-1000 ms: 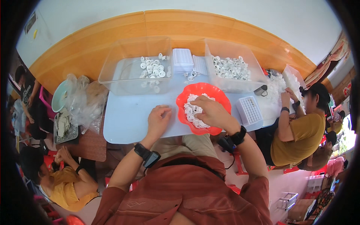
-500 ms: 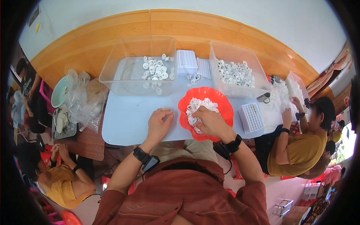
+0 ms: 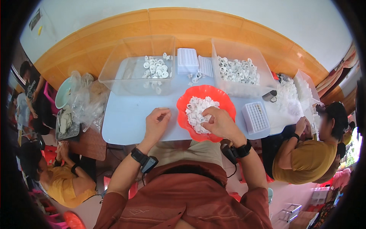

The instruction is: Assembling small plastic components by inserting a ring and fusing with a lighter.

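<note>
A red bowl with a scalloped rim (image 3: 228, 103) stands near the front of the light blue table, heaped with small white plastic parts (image 3: 195, 110). Over the right side of the heap is my right hand (image 3: 223, 124), its thumb and index finger apart just above the parts, with nothing visible between them. My left hand (image 3: 155, 124) is left of the bowl above the bare tabletop. Its fingers are curled in and the tips brought together at the thumb; whatever they may hold is too small to make out.
Two clear plastic bins hold white ring-shaped parts: the left bin (image 3: 114, 86) and the right bin (image 3: 244, 89). Between them are stacked white trays (image 3: 187, 61). A gridded white tray (image 3: 256, 117) sits right of the bowl. Co-workers sit on both sides, one (image 3: 305, 156) close at right.
My left hand's fingers have drawn together. My right hand has lifted slightly off the parts and its thumb and index finger have spread. The co-worker at right has lowered their hands.
</note>
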A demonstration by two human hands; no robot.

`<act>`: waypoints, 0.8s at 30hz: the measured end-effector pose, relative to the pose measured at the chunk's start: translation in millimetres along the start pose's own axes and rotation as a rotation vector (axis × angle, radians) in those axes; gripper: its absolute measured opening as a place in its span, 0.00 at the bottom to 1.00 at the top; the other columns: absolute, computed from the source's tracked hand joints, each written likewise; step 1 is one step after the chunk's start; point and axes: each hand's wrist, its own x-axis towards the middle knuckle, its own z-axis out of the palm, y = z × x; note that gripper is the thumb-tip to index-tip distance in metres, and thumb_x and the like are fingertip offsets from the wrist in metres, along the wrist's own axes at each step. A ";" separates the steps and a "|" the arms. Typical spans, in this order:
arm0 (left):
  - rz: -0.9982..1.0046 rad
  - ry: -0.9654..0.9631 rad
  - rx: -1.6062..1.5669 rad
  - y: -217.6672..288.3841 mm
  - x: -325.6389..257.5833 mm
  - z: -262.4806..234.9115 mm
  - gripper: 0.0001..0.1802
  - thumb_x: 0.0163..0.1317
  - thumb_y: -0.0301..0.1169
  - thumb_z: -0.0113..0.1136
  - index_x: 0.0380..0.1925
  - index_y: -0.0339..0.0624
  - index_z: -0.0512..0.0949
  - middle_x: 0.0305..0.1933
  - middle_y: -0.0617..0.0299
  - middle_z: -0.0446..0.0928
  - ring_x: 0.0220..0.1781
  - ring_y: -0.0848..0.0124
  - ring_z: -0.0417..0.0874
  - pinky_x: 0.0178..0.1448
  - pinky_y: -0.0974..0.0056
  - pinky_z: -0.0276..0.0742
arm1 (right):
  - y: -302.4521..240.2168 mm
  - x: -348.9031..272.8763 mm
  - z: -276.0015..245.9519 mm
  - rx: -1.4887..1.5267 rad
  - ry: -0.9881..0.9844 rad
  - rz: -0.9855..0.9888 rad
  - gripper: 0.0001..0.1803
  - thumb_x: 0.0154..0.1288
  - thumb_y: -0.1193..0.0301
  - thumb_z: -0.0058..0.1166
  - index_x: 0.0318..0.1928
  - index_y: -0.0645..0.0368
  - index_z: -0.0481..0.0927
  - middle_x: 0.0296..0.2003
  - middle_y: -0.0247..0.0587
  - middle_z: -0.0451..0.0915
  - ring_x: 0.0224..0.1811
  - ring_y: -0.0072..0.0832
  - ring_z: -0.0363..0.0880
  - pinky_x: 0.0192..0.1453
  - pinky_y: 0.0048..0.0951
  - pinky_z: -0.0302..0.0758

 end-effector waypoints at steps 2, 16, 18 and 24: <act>-0.044 0.028 -0.065 5.8 -0.8 -0.4 0.07 0.66 0.23 0.63 0.43 0.34 0.83 0.46 0.63 0.82 0.40 0.78 0.80 0.46 0.71 0.77 | 7.3 -2.2 -0.1 0.035 0.019 -0.024 0.18 0.54 0.72 0.66 0.46 0.64 0.83 0.40 0.49 0.83 0.35 0.38 0.82 0.42 0.37 0.78; 0.136 -0.009 0.007 65.1 -20.1 11.2 0.11 0.64 0.20 0.65 0.47 0.34 0.82 0.50 0.57 0.81 0.47 0.73 0.81 0.54 0.68 0.78 | 24.2 -17.3 -3.1 0.236 0.106 0.016 0.17 0.54 0.74 0.69 0.44 0.65 0.81 0.37 0.43 0.82 0.30 0.29 0.81 0.35 0.30 0.77; 0.181 -0.051 0.017 81.9 -18.7 18.4 0.12 0.64 0.20 0.65 0.47 0.34 0.81 0.51 0.57 0.81 0.47 0.73 0.81 0.54 0.68 0.78 | 19.2 -20.5 -1.4 0.299 0.129 -0.095 0.17 0.55 0.76 0.68 0.45 0.65 0.81 0.39 0.42 0.83 0.30 0.28 0.82 0.35 0.29 0.78; 0.033 -0.271 -0.099 112.3 -7.8 39.3 0.15 0.64 0.20 0.65 0.51 0.36 0.82 0.53 0.56 0.80 0.49 0.72 0.82 0.53 0.68 0.79 | 5.7 -23.5 1.7 0.363 0.083 -0.178 0.17 0.57 0.76 0.68 0.47 0.63 0.80 0.44 0.42 0.83 0.31 0.28 0.83 0.36 0.28 0.79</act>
